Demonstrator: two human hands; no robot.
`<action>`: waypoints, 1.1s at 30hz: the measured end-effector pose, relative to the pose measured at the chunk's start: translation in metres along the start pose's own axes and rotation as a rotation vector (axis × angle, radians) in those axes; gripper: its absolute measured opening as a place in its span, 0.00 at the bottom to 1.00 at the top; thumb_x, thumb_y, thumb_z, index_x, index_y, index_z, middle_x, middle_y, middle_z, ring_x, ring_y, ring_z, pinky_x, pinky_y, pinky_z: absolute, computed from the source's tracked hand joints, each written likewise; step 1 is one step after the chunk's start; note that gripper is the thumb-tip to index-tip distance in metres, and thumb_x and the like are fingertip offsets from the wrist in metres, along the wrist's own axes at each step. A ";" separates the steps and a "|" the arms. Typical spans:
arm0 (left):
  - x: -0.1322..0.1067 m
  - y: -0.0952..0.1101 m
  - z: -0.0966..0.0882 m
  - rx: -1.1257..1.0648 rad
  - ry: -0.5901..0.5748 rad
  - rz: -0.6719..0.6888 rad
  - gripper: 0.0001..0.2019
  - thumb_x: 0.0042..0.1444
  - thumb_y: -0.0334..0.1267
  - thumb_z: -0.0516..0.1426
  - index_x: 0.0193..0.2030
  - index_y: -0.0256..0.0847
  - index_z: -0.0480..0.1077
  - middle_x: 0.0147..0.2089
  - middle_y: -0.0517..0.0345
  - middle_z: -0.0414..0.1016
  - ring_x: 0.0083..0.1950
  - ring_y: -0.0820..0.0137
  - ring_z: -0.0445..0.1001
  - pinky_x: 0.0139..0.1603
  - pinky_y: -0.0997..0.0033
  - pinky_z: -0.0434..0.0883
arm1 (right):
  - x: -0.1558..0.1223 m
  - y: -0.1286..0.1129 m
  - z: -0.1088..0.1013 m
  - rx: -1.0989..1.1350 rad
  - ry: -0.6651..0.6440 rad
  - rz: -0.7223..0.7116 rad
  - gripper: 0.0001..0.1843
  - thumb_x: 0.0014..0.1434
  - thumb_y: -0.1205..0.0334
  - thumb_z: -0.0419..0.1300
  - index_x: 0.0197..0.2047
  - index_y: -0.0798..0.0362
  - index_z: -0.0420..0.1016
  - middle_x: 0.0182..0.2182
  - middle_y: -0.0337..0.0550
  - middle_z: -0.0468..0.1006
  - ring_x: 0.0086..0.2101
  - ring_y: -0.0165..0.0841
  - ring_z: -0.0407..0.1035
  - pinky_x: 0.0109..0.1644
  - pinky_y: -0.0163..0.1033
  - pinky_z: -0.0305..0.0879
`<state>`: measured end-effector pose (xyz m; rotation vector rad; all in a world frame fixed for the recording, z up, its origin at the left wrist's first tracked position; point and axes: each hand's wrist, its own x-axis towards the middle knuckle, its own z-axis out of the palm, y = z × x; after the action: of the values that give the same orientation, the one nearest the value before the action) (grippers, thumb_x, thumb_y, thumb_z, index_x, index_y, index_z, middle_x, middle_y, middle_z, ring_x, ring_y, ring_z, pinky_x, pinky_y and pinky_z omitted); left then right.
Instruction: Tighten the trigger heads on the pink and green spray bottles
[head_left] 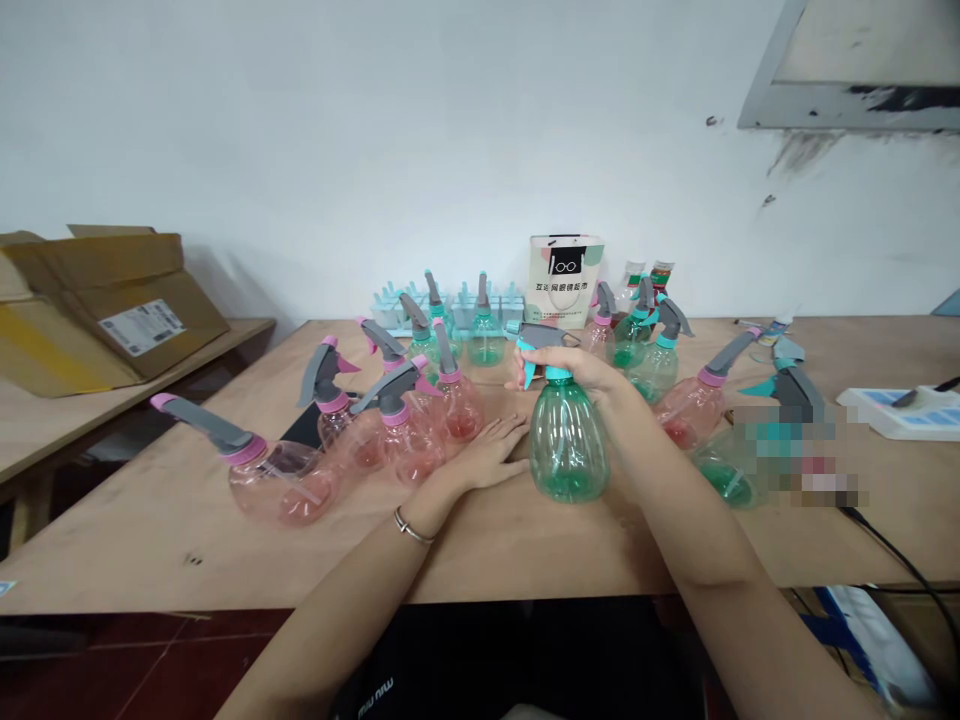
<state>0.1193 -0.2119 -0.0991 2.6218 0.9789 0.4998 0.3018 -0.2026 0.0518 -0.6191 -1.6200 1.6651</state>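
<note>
My right hand (576, 364) is wrapped round the neck and grey-and-teal trigger head of a clear green spray bottle (568, 445). The bottle is upright, its nozzle pointing left; I cannot tell whether its base touches the table. Beside it, my left hand (487, 452) lies flat on the wooden table (480, 550) with fingers stretched out, holding nothing. Close to the left hand's fingers stands a pink spray bottle (459, 408). Another pink spray bottle (412, 450) is just left of that hand. Farther left, one more pink spray bottle (281, 485) leans over on its side.
Behind are a green spray bottle (486, 340), pale blue racks (386, 312) and a paper bag (562, 290). At right, a pink spray bottle (688, 408) and a green one (724, 470) lie tilted near a white power strip (900, 412). A cardboard box (112, 310) stands left.
</note>
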 end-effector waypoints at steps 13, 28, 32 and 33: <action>-0.001 0.010 -0.009 0.026 -0.082 -0.078 0.36 0.63 0.61 0.48 0.69 0.39 0.54 0.74 0.41 0.48 0.75 0.56 0.45 0.73 0.49 0.45 | 0.007 0.020 -0.090 -0.640 1.017 -0.392 0.13 0.49 0.52 0.66 0.27 0.53 0.74 0.22 0.36 0.68 0.30 0.35 0.67 0.42 0.45 0.67; -0.002 0.012 -0.010 0.036 -0.101 -0.102 0.36 0.63 0.60 0.48 0.70 0.38 0.54 0.74 0.41 0.47 0.76 0.56 0.44 0.74 0.51 0.44 | -0.002 0.045 -0.124 -0.646 1.196 -0.527 0.18 0.50 0.51 0.62 0.40 0.56 0.74 0.33 0.45 0.77 0.38 0.37 0.71 0.48 0.43 0.68; -0.001 0.011 -0.009 0.032 -0.098 -0.099 0.36 0.63 0.61 0.48 0.70 0.38 0.54 0.74 0.42 0.48 0.76 0.56 0.45 0.74 0.51 0.45 | -0.003 0.046 -0.124 -0.677 1.193 -0.680 0.31 0.50 0.52 0.63 0.55 0.54 0.63 0.45 0.51 0.75 0.47 0.39 0.72 0.54 0.46 0.67; -0.001 0.011 -0.009 0.034 -0.096 -0.097 0.36 0.63 0.62 0.48 0.70 0.38 0.54 0.74 0.42 0.48 0.75 0.57 0.45 0.74 0.51 0.45 | -0.003 0.046 -0.123 -0.699 1.203 -0.732 0.33 0.51 0.52 0.62 0.57 0.53 0.60 0.47 0.52 0.73 0.49 0.39 0.71 0.55 0.48 0.67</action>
<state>0.1206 -0.2191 -0.0872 2.5861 1.0865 0.3342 0.3902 -0.1239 -0.0059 -0.9370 -1.1687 0.0218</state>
